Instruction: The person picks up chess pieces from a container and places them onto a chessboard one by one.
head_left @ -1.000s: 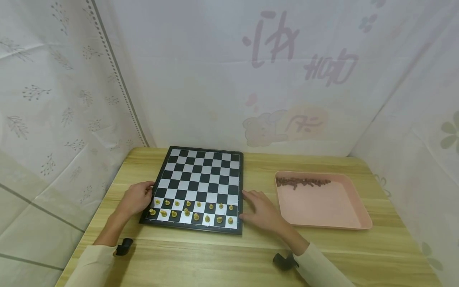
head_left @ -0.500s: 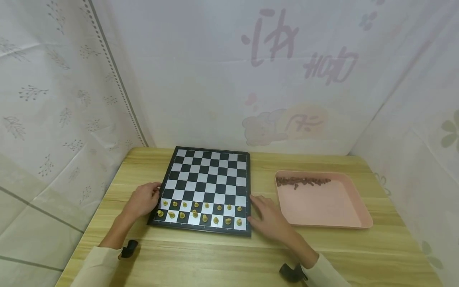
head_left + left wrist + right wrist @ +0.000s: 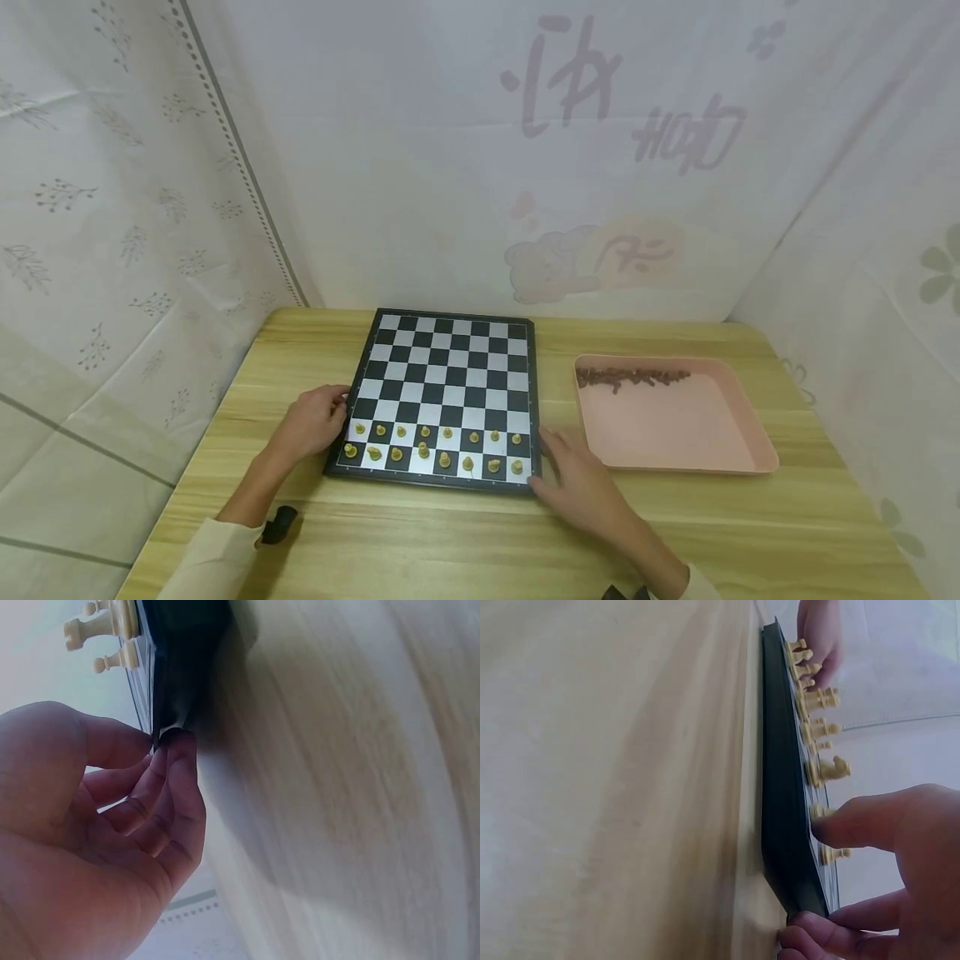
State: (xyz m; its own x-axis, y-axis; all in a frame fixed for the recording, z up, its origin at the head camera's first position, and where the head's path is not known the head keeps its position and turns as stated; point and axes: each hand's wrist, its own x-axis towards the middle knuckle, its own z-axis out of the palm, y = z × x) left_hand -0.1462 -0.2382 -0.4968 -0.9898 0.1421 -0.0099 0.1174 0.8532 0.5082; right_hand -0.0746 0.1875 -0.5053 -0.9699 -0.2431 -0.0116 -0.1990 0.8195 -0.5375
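Note:
A black-and-white chessboard [image 3: 442,375] lies on the table between my hands. Two rows of pale yellow chess pieces [image 3: 423,450] stand on its near squares; a rook [image 3: 94,630] shows in the left wrist view and a knight [image 3: 831,771] in the right wrist view. My left hand [image 3: 311,421] pinches the board's left edge, thumb above and fingertips curled beneath the rim. On the opposite side, my right hand [image 3: 581,492] holds the right edge near the front corner, thumb on top and fingers against the side.
To the right sits a pink tray [image 3: 675,425] with small brown pieces [image 3: 630,377] heaped along its far side. Wood-grain table [image 3: 420,542] runs in front of the board. Patterned white cloth [image 3: 420,167] hangs behind and at both sides.
Both hands have moved to the right together with the chessboard, closer to the pink tray. The chess pieces have travelled along on their squares. The tray stays where it was.

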